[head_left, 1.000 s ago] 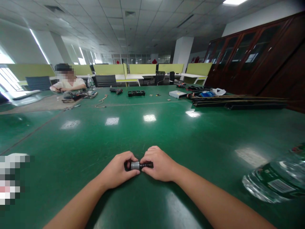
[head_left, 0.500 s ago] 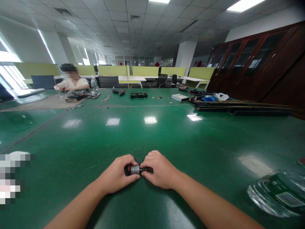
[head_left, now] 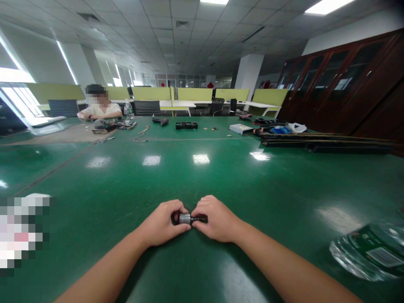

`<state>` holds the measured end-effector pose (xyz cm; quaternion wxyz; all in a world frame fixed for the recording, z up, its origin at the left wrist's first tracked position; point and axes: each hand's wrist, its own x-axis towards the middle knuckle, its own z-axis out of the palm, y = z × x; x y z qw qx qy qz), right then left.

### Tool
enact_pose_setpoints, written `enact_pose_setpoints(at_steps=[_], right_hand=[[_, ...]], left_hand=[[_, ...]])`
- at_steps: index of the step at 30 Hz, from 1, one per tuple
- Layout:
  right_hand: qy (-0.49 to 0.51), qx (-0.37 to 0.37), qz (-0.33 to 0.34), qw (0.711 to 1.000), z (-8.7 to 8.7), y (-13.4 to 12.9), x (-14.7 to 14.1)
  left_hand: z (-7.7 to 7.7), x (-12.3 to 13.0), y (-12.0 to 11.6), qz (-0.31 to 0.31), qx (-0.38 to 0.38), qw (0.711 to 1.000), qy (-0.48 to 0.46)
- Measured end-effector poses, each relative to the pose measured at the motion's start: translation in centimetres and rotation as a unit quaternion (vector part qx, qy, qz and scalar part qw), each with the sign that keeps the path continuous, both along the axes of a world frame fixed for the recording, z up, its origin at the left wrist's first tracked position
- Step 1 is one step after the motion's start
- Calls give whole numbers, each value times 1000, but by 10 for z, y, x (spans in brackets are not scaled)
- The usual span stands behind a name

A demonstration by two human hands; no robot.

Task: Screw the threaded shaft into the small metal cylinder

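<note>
Green tabletop (head_left: 227, 181) supports one large bottle (head_left: 370, 251). Left hand (head_left: 162, 224) and right hand (head_left: 217, 219), both curled closed, grip one cylindrical part (head_left: 184, 218).

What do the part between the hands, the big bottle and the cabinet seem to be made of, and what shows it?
The part: its silvery middle is probably metal, from its grey sheen; its dark end is unclear.
The bottle: likely clear, glossy plastic, see-through with highlights.
The cabinet: seemingly varnished wood, reddish-brown, with glass-like door panes.
</note>
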<state>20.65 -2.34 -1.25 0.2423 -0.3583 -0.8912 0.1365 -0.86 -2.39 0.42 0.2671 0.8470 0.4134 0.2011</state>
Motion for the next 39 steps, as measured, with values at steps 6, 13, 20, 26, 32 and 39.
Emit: enact_pose_setpoints(at_steps=[6,13,20,26,32,39], right_hand=[[6,-2,9,1000,0,0,0],[6,-17,-4,1000,1,0,4],[-2,-39,-15,999,4,-2,9],[-12,-50,-28,998,7,-2,15],[-4,-33,-21,999,5,0,17],[-8,-60,-35,998,7,1,20]], left_hand=[[1,0,-1,2,-1,1000,4],[-2,0,0,11,1,1000,7],[-1,1,-1,15,-3,1000,7],[1,2,-1,17,-5,1000,4],[0,1,-1,22,-10,1000,0],[-1,1,-1,29,-13,999,3]])
